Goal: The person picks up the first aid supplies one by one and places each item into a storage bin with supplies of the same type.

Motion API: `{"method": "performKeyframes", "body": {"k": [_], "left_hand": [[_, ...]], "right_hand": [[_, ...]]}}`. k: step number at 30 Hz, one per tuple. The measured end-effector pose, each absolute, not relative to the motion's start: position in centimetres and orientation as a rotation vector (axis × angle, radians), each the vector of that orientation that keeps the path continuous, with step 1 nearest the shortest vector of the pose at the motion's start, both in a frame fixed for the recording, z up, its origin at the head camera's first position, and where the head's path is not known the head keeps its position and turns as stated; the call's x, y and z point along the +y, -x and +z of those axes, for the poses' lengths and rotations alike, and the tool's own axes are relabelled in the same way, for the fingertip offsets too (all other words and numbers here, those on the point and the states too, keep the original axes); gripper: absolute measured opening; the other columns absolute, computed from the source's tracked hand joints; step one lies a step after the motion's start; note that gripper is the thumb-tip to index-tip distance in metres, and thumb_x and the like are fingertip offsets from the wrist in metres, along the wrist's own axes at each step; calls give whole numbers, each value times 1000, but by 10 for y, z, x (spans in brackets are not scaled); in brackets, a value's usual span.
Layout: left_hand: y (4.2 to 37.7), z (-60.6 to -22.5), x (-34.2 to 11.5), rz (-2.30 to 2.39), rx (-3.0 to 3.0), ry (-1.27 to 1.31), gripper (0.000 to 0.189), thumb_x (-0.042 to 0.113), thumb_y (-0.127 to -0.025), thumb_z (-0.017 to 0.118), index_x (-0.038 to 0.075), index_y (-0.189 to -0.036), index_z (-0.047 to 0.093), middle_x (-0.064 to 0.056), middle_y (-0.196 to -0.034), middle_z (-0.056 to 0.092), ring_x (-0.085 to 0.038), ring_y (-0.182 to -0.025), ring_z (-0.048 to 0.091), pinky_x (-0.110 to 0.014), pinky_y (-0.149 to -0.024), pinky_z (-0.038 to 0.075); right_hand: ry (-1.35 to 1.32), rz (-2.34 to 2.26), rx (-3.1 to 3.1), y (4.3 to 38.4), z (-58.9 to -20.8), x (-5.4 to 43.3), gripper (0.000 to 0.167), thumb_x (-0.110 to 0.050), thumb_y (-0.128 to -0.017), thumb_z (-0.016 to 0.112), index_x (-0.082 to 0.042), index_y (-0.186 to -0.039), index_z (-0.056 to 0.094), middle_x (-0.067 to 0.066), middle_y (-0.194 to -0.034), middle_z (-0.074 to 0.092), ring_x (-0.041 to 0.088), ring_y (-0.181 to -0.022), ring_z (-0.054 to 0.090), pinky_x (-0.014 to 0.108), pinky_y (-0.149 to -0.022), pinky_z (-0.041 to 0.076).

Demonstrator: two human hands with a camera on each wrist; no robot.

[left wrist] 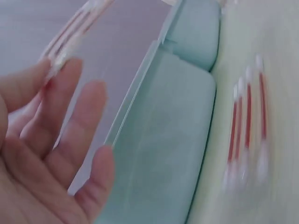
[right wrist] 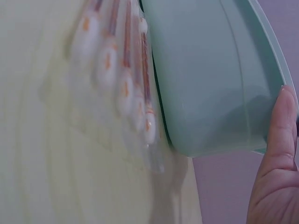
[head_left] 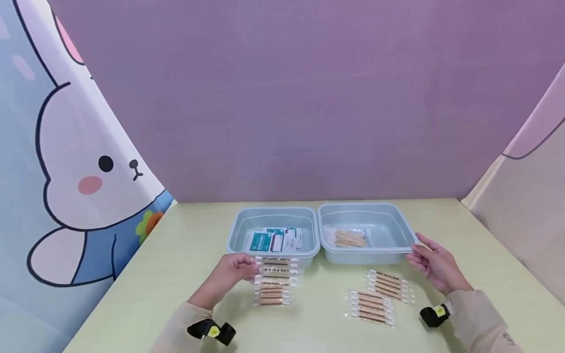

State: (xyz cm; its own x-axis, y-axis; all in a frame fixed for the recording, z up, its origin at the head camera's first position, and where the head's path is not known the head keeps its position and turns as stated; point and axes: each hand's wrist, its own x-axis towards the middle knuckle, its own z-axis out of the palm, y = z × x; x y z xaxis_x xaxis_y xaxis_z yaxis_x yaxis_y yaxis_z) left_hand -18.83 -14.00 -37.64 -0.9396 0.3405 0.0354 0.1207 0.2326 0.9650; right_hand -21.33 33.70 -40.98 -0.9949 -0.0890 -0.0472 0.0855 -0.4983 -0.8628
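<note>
My left hand (head_left: 225, 277) pinches one end of a clear pack of cotton swabs (head_left: 278, 268) between thumb and fingers, in front of the left plastic basin (head_left: 230, 242). Beneath it, another swab pack (head_left: 272, 295) lies on the table, partly covered by the held one. In the left wrist view the held pack (left wrist: 74, 32) is blurred. My right hand (head_left: 439, 267) grips the front right corner of the right plastic basin (head_left: 375, 256), thumb (right wrist: 281, 128) on the rim. Two more packs with brown-red shafts, a farther one (head_left: 388, 285) and a nearer one (head_left: 372, 308), lie before that basin.
White and green sachets (head_left: 261, 241) lie in the left basin. A bag of wooden-stick cotton swabs (head_left: 348, 238) lies in the right one. The basins stand side by side near the back of the pale table (head_left: 194, 230), before a purple cloth wall (head_left: 282, 108).
</note>
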Motion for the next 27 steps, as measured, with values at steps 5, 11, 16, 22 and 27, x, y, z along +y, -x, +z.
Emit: {"method": "performKeyframes", "body": {"k": [5, 11, 16, 22, 27], "left_hand": [[202, -381, -116, 1931, 2352, -220, 20, 9, -92, 62, -11, -92, 66, -1, -78, 67, -10, -67, 62, -27, -69, 52], [216, -376, -89, 2065, 2342, -87, 18, 7, -91, 63, -11, -93, 67, 1, -74, 63, -9, -59, 59, -25, -62, 51], [227, -368, -70, 2087, 2313, -79, 16, 9, -92, 62, -7, -91, 66, 1, -70, 63, -7, -52, 59, -22, -52, 45], [239, -354, -46, 2145, 2168, -102, 21, 12, -96, 59, -8, -100, 63, -2, -74, 63, -7, -53, 59, -18, -48, 43], [255, -344, -28, 2146, 2112, -30, 26, 20, -96, 59, -4, -105, 64, -3, -78, 63, -8, -56, 60, -18, -51, 47]], "right_hand": [[12, -2639, 1519, 213, -408, 339, 34, 0, -97, 51, -27, -98, 70, 9, -74, 69, 16, -68, 70, 25, -67, 55], [36, -2637, 1532, 213, -408, 338, 33, -1, -97, 52, -27, -99, 71, 9, -74, 69, 15, -68, 70, 24, -66, 55], [18, -2625, 1539, 212, -409, 337, 32, -1, -97, 52, -28, -98, 71, 8, -74, 69, 15, -68, 70, 24, -67, 55], [16, -2624, 1525, 212, -408, 338, 32, -2, -97, 52, -28, -99, 71, 9, -75, 69, 16, -69, 70, 25, -68, 55], [4, -2618, 1527, 215, -407, 338, 31, -2, -97, 52, -27, -99, 70, 9, -75, 69, 16, -69, 70, 25, -68, 55]]}}
